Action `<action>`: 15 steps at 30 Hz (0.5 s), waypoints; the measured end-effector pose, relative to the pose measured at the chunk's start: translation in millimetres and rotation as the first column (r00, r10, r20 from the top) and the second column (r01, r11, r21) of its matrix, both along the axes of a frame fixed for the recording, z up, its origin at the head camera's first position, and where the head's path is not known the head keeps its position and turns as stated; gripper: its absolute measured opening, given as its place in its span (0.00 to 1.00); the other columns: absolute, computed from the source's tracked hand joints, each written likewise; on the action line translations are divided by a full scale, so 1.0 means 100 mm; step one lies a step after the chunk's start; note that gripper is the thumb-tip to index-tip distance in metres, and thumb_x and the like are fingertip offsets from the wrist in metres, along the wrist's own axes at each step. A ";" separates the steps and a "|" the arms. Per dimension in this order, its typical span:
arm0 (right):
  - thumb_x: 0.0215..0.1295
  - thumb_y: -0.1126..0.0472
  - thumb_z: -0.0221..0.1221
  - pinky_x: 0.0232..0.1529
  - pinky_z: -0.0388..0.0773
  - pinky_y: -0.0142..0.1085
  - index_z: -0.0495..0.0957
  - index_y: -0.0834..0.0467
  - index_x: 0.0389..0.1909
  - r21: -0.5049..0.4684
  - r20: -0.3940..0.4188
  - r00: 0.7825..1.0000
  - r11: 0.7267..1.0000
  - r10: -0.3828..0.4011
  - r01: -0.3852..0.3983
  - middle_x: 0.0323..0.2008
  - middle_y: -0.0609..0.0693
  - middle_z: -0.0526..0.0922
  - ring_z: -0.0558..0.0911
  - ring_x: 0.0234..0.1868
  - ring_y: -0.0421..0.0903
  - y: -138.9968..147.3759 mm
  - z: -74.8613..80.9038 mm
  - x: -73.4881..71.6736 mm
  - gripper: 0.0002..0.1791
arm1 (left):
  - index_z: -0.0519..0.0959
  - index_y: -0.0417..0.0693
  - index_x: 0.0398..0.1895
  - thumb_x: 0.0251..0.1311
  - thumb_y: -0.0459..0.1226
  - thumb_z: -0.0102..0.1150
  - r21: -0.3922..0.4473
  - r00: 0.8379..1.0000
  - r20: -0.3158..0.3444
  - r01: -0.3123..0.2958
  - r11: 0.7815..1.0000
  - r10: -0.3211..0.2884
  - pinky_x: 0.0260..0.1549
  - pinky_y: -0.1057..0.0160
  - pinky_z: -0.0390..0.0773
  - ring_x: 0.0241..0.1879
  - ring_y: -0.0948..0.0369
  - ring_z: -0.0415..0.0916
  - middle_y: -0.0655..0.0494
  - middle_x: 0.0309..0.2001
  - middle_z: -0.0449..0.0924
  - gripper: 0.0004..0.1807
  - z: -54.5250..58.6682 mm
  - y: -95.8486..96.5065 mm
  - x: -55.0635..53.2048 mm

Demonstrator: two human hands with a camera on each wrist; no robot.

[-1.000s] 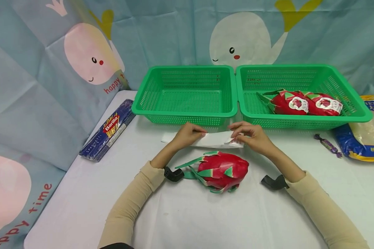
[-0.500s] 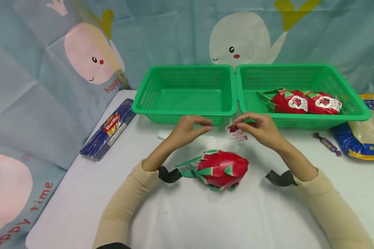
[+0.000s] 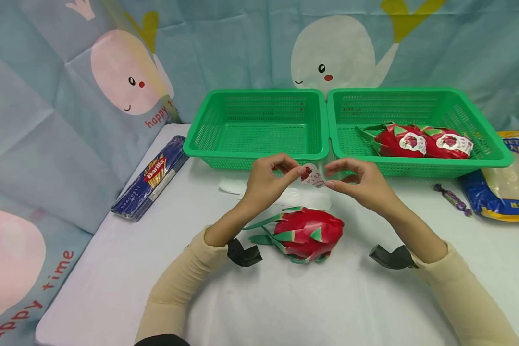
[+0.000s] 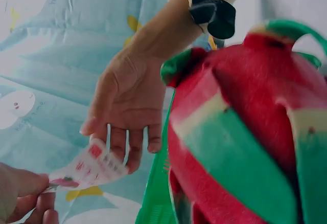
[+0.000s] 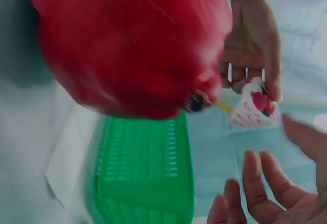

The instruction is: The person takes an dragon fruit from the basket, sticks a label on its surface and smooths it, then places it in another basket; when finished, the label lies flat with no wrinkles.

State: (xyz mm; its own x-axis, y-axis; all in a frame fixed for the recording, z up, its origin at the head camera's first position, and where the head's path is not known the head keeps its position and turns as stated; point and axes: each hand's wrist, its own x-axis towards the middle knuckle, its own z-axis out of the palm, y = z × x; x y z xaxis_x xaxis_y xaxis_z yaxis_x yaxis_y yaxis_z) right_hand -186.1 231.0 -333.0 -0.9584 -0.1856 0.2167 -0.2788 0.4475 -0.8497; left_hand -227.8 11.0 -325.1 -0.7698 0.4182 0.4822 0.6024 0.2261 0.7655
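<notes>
My left hand point(image 3: 265, 185) pinches the upper left end of a white sticker point(image 3: 313, 177) printed with a red fruit and writing. Close to the sticker's other end, my right hand point(image 3: 363, 185) has its thumb and fingers spread apart. In the right wrist view a gap shows between the right fingers point(image 5: 255, 183) and the sticker point(image 5: 255, 106). A red dragon fruit point(image 3: 309, 233) with green scales lies on the table below the hands, its leafy end to the left. Behind it lies a white paper strip point(image 3: 302, 199), partly covered by the left hand.
Two green baskets stand side by side at the back. The left basket point(image 3: 255, 157) is bare inside; the right basket point(image 3: 424, 169) holds two labelled dragon fruits point(image 3: 391, 139). A blue spaghetti pack point(image 3: 149, 180) lies left; a wrapped candy point(image 3: 453, 199) and a noodle bag point(image 3: 506, 187) lie right.
The sticker came up off the white strip in my right hand, then passed to my left hand, which moved right to it. My right hand has let go. The dragon fruit stays put.
</notes>
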 end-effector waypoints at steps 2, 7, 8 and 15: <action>0.59 0.59 0.61 0.40 0.77 0.26 0.76 0.63 0.46 -0.026 0.035 0.999 1.000 -0.015 0.016 0.41 0.45 0.80 0.80 0.41 0.38 0.01 -0.01 0.05 0.16 | 0.81 0.43 0.27 0.56 0.36 0.61 0.052 1.000 0.023 -0.002 0.999 0.001 0.33 0.64 0.75 0.27 0.65 0.74 0.52 0.26 0.82 0.05 -0.02 0.00 0.00; 0.59 0.61 0.61 0.38 0.76 0.27 0.76 0.64 0.43 -0.080 -0.005 0.999 0.996 -0.045 0.045 0.38 0.42 0.80 0.79 0.39 0.39 -0.03 -0.06 0.10 0.14 | 0.81 0.42 0.26 0.55 0.36 0.62 0.093 0.999 0.034 -0.011 0.996 0.008 0.32 0.66 0.75 0.27 0.65 0.74 0.51 0.25 0.82 0.06 -0.04 0.02 0.03; 0.59 0.60 0.61 0.38 0.76 0.27 0.76 0.63 0.41 -0.082 -0.015 0.998 0.995 -0.057 0.055 0.36 0.41 0.80 0.79 0.38 0.39 -0.04 -0.07 0.11 0.13 | 0.81 0.42 0.26 0.55 0.36 0.62 0.097 0.999 0.033 -0.012 0.995 0.009 0.31 0.66 0.75 0.27 0.65 0.74 0.51 0.25 0.82 0.06 -0.04 0.02 0.03; 0.63 0.62 0.56 0.33 0.73 0.28 0.74 0.61 0.32 -0.248 0.041 0.999 0.968 -0.010 0.020 0.26 0.42 0.76 0.74 0.28 0.40 -0.06 -0.08 0.14 0.05 | 0.80 0.41 0.25 0.55 0.35 0.60 0.131 0.996 0.086 -0.042 0.991 0.031 0.22 0.68 0.69 0.24 0.63 0.70 0.51 0.24 0.79 0.06 -0.08 0.02 0.13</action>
State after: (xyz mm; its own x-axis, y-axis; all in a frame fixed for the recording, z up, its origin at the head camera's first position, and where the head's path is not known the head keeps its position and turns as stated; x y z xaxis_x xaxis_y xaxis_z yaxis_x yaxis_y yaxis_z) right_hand -171.9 225.4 -340.8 -0.9694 -0.1162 0.2162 -0.2377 0.2245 -0.9450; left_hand -214.5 12.6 -332.8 -0.8233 0.3258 0.4648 0.5283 0.1401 0.8374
